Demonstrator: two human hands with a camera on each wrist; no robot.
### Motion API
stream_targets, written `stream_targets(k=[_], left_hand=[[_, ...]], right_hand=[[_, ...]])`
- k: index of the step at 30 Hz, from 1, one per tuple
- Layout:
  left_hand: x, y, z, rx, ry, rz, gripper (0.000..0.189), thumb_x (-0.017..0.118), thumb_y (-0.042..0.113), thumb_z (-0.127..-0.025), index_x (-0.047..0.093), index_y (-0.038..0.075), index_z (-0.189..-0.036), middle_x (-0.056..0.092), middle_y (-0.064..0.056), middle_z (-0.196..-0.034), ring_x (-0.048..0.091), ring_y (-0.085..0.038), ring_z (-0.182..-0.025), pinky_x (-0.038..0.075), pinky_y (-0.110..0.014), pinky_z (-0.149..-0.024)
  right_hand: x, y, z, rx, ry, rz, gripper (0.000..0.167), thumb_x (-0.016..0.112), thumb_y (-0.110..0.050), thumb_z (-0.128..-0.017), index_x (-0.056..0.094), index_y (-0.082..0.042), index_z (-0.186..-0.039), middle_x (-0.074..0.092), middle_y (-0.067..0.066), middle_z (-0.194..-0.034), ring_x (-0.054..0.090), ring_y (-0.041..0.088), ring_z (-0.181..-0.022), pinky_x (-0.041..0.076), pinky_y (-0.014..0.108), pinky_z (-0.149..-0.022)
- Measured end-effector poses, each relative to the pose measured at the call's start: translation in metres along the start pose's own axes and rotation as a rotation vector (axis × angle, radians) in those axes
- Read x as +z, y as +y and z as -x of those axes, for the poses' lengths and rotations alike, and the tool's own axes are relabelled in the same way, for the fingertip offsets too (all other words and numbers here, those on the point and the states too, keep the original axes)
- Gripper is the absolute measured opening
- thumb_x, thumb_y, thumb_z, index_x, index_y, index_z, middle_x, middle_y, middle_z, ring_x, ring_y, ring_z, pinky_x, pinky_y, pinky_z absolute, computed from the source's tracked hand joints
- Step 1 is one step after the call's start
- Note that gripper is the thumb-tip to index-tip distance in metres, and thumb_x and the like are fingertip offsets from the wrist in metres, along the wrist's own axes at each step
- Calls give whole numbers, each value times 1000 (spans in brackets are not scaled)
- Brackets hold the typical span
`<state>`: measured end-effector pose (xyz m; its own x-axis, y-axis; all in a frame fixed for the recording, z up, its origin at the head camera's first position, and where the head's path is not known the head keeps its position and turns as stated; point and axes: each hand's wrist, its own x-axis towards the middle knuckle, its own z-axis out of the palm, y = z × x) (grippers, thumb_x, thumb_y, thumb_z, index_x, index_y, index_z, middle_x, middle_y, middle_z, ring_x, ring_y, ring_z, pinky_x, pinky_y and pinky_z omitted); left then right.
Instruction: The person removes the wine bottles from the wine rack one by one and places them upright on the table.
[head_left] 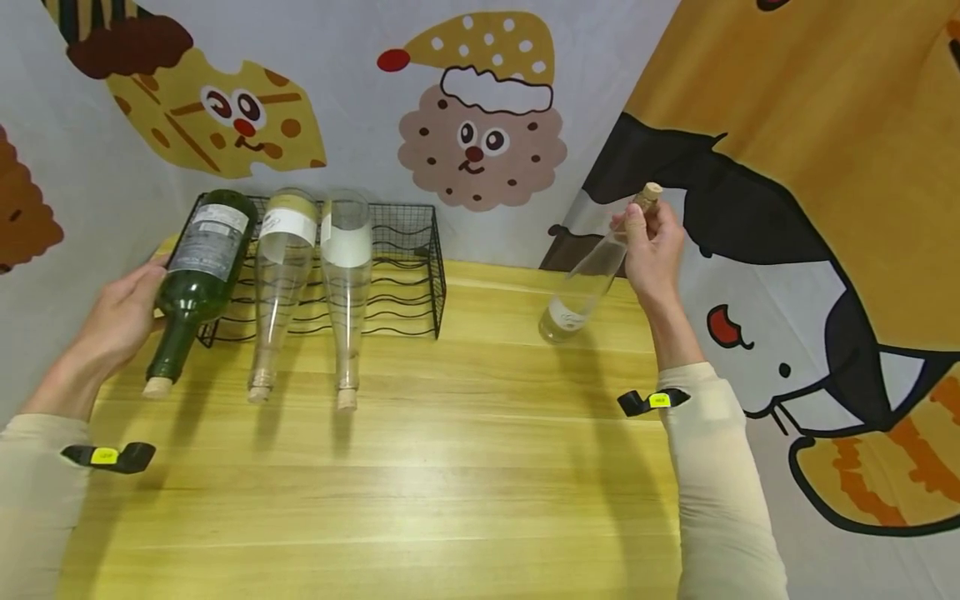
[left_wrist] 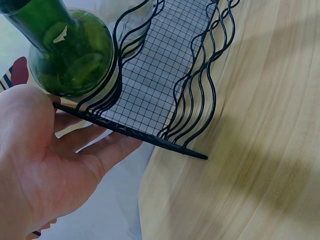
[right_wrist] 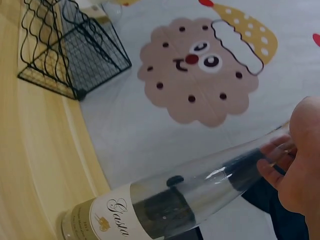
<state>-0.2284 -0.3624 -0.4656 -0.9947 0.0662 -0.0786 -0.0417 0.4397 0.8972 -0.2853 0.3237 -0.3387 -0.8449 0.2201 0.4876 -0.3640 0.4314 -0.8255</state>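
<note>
My left hand (head_left: 123, 321) grips the left end of a black wire wine rack (head_left: 437, 275), its fingers along the outer side of the end frame in the left wrist view. Close beside its thumb, a green wine bottle (head_left: 197, 275) with a cork lies on the rack, neck toward me. Two clear corked bottles, a left one (head_left: 281, 275) and a right one (head_left: 347, 283), lie next to it. On the right, my right hand (head_left: 655, 250) holds another clear glass bottle (right_wrist: 200, 185) by its neck, just under the cork. That bottle leans, its labelled base low over the table.
A wooden table (head_left: 450, 467) spreads beneath everything. Behind it hangs a pale cloth (head_left: 352, 100) with cartoon figures, and a large cartoon print (head_left: 750, 217) rises along the right side. The rack's right-hand section holds no bottle.
</note>
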Motion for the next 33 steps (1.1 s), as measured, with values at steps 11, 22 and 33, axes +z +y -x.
stream_targets(k=[11,22,33], left_hand=[[1,4,0,3,7,-7,70,17,49,-123,11,12,-182,3,-1,-193,15,-20,-176,49,6,-83],[1,4,2,-14,16,3,71,17,48,-123,10,9,-182,3,-6,-193,17,-18,-175,49,6,-82],[0,1,1,-15,2,-23,71,16,53,-122,9,17,-182,1,-2,-193,11,-21,-176,49,5,-84]], right_hand=[[-26,14,-10,50,102,143,31,59,-36,-119,69,-10,-134,74,-8,-109,73,7,-102,63,19,-95],[-42,24,-19,112,145,193,26,58,-39,-119,69,-18,-130,73,-13,-109,73,4,-102,66,27,-102],[-47,32,-21,108,163,196,28,58,-36,-119,68,-15,-134,74,-14,-110,74,4,-104,65,25,-100]])
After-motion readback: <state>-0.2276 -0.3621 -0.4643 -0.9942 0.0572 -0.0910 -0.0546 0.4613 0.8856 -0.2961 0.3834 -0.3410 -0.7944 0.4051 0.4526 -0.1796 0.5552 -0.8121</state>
